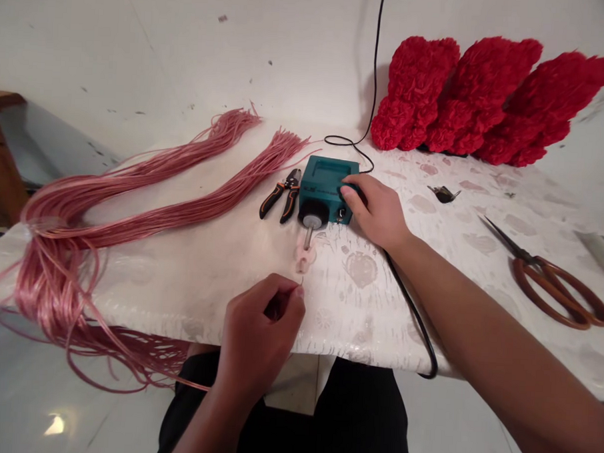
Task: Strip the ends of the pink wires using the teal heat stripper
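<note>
On the table stands a teal motorised box (pixel 328 181) with a black round collar and a metal shaft at its front. My right hand (pixel 375 206) grips the box at its right side, fingers at the top edge and thumb on the front. A small pale pink winged attachment (pixel 305 255) sits at the shaft's end. Just in front of it, my left hand (pixel 265 325) is closed in a pinch on a thin wire, whose tip pokes up toward the attachment. A large bundle of pink wires (pixel 172 224) lies to the left, one strand running toward my left forearm.
Wire strippers (pixel 282 195) with black and orange handles lie beside the box. A black cable (pixel 376 69) runs up the wall. Red artificial flowers (pixel 467 100) lean at the back right. Brown-handled scissors (pixel 554 284) and a small dark object (pixel 443 194) lie at right.
</note>
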Available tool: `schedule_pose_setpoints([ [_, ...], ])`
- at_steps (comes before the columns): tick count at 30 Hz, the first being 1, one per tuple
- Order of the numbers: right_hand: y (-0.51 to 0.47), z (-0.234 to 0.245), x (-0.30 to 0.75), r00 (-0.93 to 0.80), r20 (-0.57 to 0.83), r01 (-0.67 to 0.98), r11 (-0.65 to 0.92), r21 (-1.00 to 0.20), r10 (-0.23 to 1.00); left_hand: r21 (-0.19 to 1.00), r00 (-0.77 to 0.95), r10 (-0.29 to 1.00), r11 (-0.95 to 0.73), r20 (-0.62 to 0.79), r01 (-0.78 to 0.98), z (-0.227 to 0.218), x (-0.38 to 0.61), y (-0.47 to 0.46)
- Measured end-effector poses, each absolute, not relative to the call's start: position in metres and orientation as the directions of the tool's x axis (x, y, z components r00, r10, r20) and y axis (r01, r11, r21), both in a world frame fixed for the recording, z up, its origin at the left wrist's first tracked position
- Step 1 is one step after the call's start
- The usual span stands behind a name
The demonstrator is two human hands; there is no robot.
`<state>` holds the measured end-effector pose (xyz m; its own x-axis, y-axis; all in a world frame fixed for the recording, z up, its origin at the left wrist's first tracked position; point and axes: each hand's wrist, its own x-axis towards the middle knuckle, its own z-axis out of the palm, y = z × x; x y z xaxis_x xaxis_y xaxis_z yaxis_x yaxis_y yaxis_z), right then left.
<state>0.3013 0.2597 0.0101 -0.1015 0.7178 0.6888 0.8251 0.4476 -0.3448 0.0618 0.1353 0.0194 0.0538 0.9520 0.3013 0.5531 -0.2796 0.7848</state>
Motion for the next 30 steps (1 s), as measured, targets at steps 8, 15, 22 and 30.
schedule_pose_setpoints([
  [8, 0.261, 0.009, 0.304, -0.094, 0.690, 0.803, 0.464, -0.373, 0.717, 0.821, 0.101, 0.965, -0.259, 0.241, 0.510, 0.035, 0.046, 0.107],
  [15, 0.258, 0.011, 0.299, -0.058, 0.680, 0.829, 0.416, -0.375, 0.731, 0.860, 0.178, 0.959, -0.277, 0.221, 0.428, 0.039, 0.024, 0.089],
  [22, 0.189, 0.042, 0.281, -0.060, 0.664, 0.836, 0.402, -0.375, 0.745, 0.902, 0.291, 0.948, -0.238, 0.133, 0.361, 0.033, 0.008, 0.062],
  [30, 0.043, 0.054, 0.215, -0.635, 0.333, 0.494, 0.698, -0.519, 0.697, 0.962, 0.377, 0.926, -0.092, -0.012, 0.256, 0.015, 0.001, 0.036],
])
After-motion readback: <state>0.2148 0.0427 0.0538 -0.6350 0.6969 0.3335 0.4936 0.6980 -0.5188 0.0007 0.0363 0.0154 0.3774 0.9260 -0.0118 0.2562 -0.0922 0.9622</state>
